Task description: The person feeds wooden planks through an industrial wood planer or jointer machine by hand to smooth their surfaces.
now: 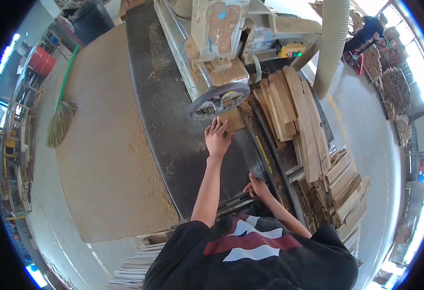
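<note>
My left hand (218, 141) reaches forward over the dark machine table, its fingers stretched out onto a wooden board (233, 121). The board lies flat under the handwheel (219, 101), and its far end is hidden by the machine. My right hand (259, 187) is low at the table's near edge beside the straight fence, thumb and fingers apart, with nothing visible in it. The dark metal table (173, 140) carries scattered sawdust.
Stacked planks (282, 106) lie right of the fence, with more wood pieces (340, 186) nearer me. A brown sheet (101, 145) extends left, with a green-handled broom (62, 123) beside it. A ribbed hose (335, 43) hangs at right. Another person (369, 34) stands far right.
</note>
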`<state>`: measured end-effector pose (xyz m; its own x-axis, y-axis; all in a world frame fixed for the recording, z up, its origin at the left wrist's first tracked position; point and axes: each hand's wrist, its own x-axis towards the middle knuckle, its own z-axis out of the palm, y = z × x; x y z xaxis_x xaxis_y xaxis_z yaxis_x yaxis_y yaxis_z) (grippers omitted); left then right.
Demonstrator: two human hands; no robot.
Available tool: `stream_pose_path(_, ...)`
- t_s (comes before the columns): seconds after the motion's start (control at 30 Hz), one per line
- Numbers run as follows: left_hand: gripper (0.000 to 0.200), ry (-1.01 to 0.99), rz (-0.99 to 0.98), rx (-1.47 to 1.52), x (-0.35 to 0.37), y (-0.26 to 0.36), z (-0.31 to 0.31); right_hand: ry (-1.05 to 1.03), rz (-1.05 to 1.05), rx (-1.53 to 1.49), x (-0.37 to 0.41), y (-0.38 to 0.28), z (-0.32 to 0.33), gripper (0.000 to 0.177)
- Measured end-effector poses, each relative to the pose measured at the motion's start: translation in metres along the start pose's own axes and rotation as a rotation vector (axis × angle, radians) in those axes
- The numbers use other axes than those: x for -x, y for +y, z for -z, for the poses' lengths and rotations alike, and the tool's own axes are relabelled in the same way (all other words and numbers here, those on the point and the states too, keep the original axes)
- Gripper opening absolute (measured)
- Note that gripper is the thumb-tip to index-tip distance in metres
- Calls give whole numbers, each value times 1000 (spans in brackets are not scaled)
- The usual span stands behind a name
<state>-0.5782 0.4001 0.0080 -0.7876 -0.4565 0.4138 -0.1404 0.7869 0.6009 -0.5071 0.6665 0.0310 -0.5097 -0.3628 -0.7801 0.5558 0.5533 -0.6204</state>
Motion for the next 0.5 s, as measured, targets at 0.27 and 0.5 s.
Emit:
stream_pose_path(0.27, 26, 254, 365, 154, -10, 17, -12, 21, 55, 11, 8, -6, -3, 87)
stream_pose_path(0.5, 30, 344, 422, -176, -48, 18, -43, -28, 107, -68, 4, -1, -1, 90)
